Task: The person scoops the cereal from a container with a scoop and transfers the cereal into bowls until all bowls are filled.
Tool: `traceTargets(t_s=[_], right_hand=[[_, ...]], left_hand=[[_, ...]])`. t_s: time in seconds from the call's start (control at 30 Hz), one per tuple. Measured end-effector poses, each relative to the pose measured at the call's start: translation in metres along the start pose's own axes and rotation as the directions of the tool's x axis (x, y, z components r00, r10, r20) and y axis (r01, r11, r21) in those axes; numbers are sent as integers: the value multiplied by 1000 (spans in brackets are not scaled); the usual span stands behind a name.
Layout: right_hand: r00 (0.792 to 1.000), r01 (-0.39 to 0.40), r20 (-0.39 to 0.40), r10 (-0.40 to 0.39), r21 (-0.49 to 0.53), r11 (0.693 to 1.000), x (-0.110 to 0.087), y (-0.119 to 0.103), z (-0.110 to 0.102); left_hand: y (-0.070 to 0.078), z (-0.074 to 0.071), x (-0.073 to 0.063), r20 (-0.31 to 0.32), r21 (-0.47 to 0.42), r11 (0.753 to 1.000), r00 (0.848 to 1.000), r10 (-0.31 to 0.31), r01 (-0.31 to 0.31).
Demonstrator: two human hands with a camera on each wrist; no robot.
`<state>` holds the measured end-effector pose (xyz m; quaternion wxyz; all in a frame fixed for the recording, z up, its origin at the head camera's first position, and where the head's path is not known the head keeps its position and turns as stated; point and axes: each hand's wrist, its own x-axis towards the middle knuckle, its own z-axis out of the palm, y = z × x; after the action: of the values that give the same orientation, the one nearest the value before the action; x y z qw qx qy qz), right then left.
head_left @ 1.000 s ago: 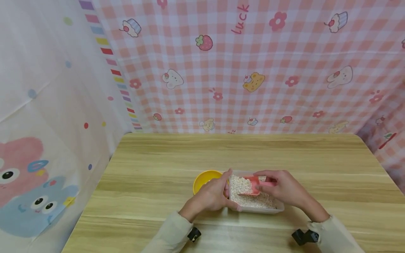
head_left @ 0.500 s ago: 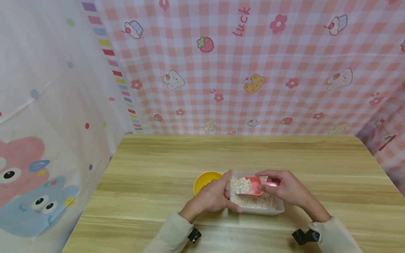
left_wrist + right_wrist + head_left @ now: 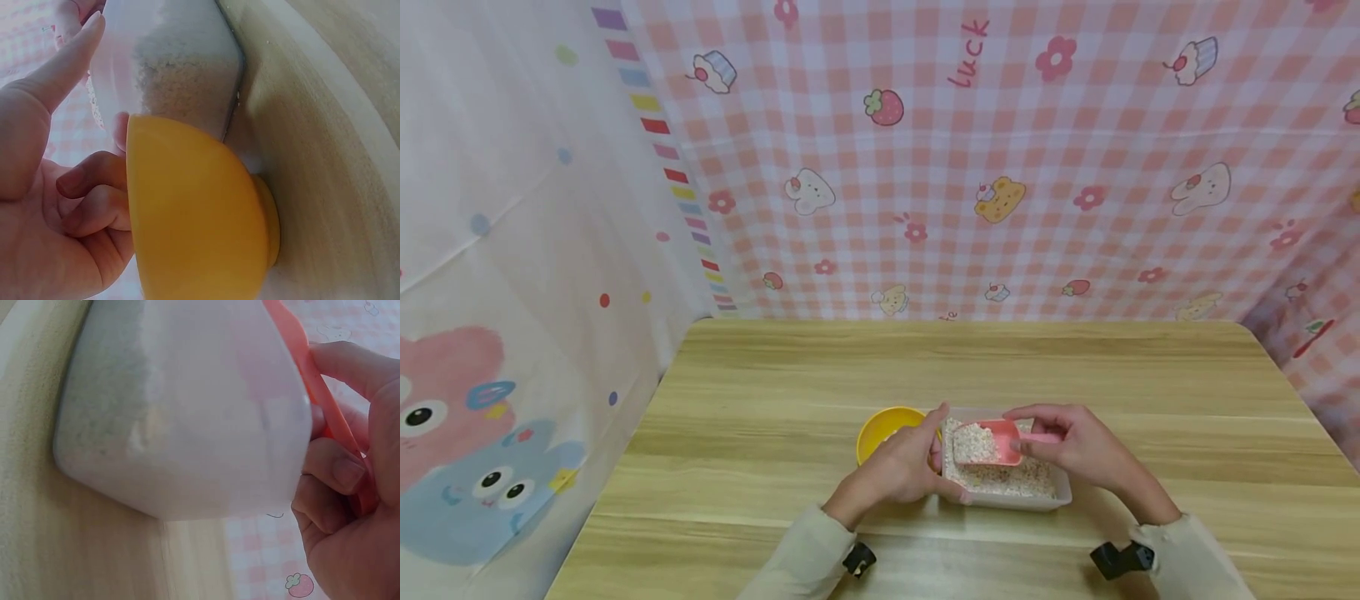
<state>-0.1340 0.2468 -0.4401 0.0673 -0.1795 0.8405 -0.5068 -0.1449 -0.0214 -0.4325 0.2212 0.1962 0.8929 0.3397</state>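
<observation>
My right hand point(image 3: 1072, 440) pinches the handle of a pink scoop point(image 3: 1009, 443), which carries a heap of oats point(image 3: 976, 443) over the box. Below it, a translucent plastic box point(image 3: 1022, 502) holds more oats. My left hand point(image 3: 895, 462) grips the box's left end, thumb at the front corner and a finger at the back. In the left wrist view, its other fingers point(image 3: 100, 209) curl beside the rim of a yellow bowl point(image 3: 194, 206). That bowl stands left of the box, partly hidden by the left hand; something pale lies inside.
Everything stands on a wood-grain table point(image 3: 760, 400). A pink checked cloth point(image 3: 865, 167) hangs behind its far edge, and a white printed cloth point(image 3: 542, 275) hangs along the left. Black wrist mounts point(image 3: 1122, 560) sit at both sleeves.
The scoop has lifted and levelled out of the oats, its front edge now visible and its heap smaller. The left hand, box and bowl have stayed nearly still.
</observation>
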Motion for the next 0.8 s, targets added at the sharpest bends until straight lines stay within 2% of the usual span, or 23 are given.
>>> traceTargets(t_s=[0.27,0.47,0.8], right_hand=[[1000,7,6,-7,29,1000,-1,3,2],[999,45,1,-45,52,998,-2,6,3],[998,64,-8,-63,84,994,-2,8,3]], left_hand=[[-1,0,-1,4,-9,999,999,32,-32],[-4,1,-2,-2,4,998,998,65,-65],[-7,1,-4,-20,-8,997,997,76,-76]])
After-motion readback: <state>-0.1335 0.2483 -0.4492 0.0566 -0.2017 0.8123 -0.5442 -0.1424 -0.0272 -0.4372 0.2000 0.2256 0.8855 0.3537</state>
